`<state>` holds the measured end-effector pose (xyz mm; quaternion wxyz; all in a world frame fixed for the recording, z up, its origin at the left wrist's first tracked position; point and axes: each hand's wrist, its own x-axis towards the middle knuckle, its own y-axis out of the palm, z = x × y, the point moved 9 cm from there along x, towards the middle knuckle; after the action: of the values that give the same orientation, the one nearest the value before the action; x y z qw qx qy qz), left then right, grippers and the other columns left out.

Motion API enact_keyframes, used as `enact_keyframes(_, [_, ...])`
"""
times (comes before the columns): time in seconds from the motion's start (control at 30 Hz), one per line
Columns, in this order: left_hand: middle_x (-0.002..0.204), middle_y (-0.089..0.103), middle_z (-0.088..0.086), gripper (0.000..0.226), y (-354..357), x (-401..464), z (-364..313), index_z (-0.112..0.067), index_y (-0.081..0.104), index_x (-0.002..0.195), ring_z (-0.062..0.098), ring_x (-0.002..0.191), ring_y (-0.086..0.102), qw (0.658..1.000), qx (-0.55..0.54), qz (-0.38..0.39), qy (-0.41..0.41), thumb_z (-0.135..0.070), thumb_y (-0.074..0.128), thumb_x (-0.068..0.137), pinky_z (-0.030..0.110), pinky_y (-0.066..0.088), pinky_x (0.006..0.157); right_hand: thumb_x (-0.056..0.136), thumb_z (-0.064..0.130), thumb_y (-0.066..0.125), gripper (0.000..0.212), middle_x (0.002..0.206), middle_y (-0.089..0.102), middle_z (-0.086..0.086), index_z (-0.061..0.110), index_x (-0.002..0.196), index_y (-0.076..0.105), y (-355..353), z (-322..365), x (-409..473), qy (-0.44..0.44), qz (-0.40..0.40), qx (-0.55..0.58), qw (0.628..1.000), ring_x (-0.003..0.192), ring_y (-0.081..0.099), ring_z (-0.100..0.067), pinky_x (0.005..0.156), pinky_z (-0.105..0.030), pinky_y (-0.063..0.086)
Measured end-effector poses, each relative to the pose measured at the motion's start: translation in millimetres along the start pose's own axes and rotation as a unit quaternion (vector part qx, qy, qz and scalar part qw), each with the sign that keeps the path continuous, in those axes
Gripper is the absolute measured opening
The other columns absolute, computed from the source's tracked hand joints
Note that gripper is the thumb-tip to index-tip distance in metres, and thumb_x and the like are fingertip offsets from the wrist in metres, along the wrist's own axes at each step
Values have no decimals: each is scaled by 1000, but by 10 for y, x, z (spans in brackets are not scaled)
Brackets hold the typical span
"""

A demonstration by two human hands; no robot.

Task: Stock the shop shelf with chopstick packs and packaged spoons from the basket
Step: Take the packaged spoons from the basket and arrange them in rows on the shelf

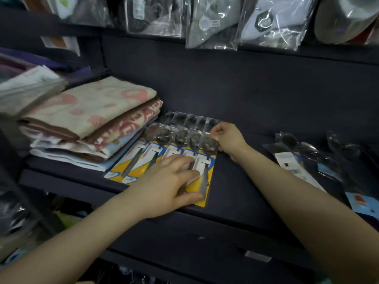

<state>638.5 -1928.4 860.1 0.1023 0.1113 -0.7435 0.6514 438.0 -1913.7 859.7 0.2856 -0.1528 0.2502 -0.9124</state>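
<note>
A yellow-backed spoon pack with several spoons lies flat on the dark shelf, just right of the folded towels. A second spoon pack peeks out from under its far end. My left hand presses flat on the pack's near right part, thumb at its front edge. My right hand pinches the pack's far right corner by the spoon bowls. More packaged spoons lie loose at the right of the shelf. The basket and chopstick packs are not in view.
A stack of folded towels fills the shelf's left side. Bagged goods hang from the shelf above. A blue carded item lies at the far right. A lower shelf edge runs beneath my arms.
</note>
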Motion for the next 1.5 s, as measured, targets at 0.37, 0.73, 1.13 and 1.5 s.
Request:
enact_keyframes(0.37, [137,44,-6,87,40,74,96,-33,47,128,17,124,42,996,6,78,30,-85,24,63,34,35,105,89,17,55,32,123,53,-14,12,120,57,-383,58,-334,-73,-25,-342,937,115,52,-33,95,-38,44])
enact_keyframes(0.73, [77,66,-8,37,-217,446,-349,-20,65,91,13,69,63,985,-124,-94,70,-46,41,80,37,55,61,78,30,68,64,132,51,-15,10,133,43,-1277,-557,-712,130,-10,-421,898,122,48,-33,92,-35,44])
enact_keyframes(1.13, [119,56,0,52,-306,902,-659,-17,47,128,7,93,56,959,-230,-166,23,-35,52,80,14,42,79,86,8,56,17,85,68,-3,12,96,69,-1755,33,-1014,-56,-20,-113,992,75,59,-17,72,-32,46])
enact_keyframes(1.5, [48,61,-5,15,-360,852,-686,-11,53,73,13,42,55,861,-454,-211,-96,-11,58,87,24,45,46,86,17,64,20,84,64,8,18,105,57,-1327,539,-1258,-213,65,-142,965,69,56,-2,66,-11,43])
